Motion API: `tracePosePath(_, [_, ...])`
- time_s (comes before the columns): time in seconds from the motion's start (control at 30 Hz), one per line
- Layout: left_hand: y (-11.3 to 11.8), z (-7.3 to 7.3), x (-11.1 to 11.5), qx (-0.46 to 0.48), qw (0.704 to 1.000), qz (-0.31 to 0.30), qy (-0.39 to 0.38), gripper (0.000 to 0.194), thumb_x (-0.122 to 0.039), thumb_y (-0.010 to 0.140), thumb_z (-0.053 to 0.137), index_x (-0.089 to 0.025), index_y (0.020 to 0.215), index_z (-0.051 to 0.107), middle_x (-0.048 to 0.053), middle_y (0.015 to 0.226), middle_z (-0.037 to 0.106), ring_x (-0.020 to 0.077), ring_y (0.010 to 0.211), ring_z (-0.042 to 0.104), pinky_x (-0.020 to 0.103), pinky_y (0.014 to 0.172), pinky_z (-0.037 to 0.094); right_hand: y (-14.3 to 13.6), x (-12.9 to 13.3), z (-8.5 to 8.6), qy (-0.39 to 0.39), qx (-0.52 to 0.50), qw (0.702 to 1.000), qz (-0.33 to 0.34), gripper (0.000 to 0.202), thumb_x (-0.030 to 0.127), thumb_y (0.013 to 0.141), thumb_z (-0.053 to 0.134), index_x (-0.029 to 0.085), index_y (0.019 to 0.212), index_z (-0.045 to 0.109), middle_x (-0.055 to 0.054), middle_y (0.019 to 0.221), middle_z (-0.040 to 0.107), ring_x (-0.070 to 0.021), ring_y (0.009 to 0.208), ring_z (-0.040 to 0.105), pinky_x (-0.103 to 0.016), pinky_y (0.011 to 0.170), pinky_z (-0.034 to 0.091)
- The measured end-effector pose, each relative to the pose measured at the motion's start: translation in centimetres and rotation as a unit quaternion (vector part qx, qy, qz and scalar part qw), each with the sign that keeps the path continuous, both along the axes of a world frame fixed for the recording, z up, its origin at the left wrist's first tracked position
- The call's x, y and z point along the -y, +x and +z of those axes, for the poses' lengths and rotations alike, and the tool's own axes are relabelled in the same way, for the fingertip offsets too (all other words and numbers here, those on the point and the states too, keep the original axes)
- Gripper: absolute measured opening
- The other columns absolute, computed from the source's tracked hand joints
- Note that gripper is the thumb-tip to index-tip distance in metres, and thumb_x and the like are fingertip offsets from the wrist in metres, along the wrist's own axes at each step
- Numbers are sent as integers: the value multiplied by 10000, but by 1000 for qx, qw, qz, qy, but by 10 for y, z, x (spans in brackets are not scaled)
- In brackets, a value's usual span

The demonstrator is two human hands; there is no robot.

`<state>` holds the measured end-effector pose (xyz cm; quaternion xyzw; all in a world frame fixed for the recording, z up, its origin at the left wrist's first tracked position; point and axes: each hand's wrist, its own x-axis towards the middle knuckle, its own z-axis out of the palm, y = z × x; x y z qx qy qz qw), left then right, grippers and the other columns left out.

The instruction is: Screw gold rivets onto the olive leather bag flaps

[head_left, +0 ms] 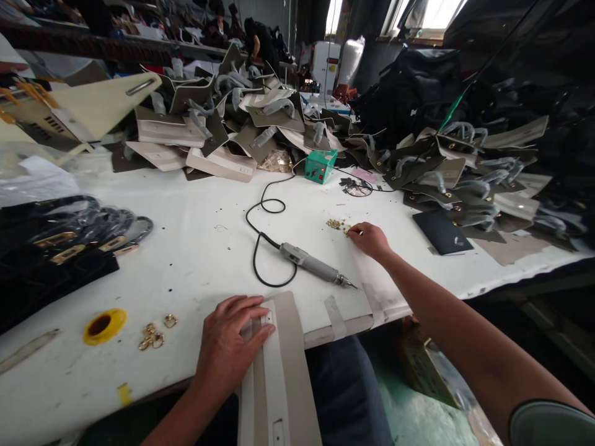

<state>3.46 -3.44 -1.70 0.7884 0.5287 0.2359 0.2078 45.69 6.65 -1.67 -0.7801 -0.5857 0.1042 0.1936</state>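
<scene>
A beige bag panel (290, 371) with a pale strip along it overhangs the table's near edge. My left hand (232, 337) holds its far end, fingers bent over the strip and thumb on top. Farther off, my right hand (369, 239) pinches thumb and forefinger together beside a small pile of brass-coloured hardware pieces (333, 223); what lies between the fingertips is too small to make out. Between the hands is a grey electric screwdriver-like handpiece (313, 265) with a pointed metal tip, its black cord running to a green control box (320, 167).
A yellow tape roll (105, 326) and several gold rings (151, 337) lie at left, near black bag parts with handles (79, 238). Stacked beige panels (218, 162) line the back. More panels (465, 179) and a black notebook-like piece (441, 232) occupy the right.
</scene>
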Motion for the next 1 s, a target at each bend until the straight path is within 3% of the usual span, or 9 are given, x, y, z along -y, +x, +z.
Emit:
tracePosePath(0.23, [1,0,0,-10,1000,-2,9,161,-382,817,742,-347,966,791,-24,1250,754,334,1256,580,542,1046,434,5,9,7,-8,-15,999,30,229,268,875,628,234,1027,796,-25,1081,766,-192,986,679,-274,906,482])
tracePosePath(0.4, [0,0,0,-7,1000,-3,14,165,-399,820,733,-339,962,792,-17,1242,758,329,1251,579,527,1047,436,8,8,9,-21,-23,999,21,187,247,848,647,214,946,803,-19,955,779,-182,871,686,-255,794,490])
tracePosePath(0.63, [0,-2,0,-2,1000,-5,13,159,-396,827,733,-347,969,785,-28,1252,753,328,1250,573,534,1047,425,9,14,5,-10,-3,1000,26,210,293,860,650,232,1000,795,-18,986,764,-173,854,664,-261,807,481])
tracePosePath(0.77, [-1,-3,0,-3,1000,-6,18,157,-404,829,731,-346,966,782,-29,1252,752,330,1252,571,532,1041,430,6,15,4,-12,21,1000,20,194,297,879,609,239,932,787,-27,1007,752,-187,890,652,-271,793,461])
tracePosePath(1.0, [-1,-5,-1,-3,999,-9,35,164,-409,831,724,-347,970,784,-21,1247,756,326,1239,586,514,1038,436,3,35,13,-45,36,998,35,173,341,877,637,232,884,770,-41,958,739,-195,850,635,-279,720,426])
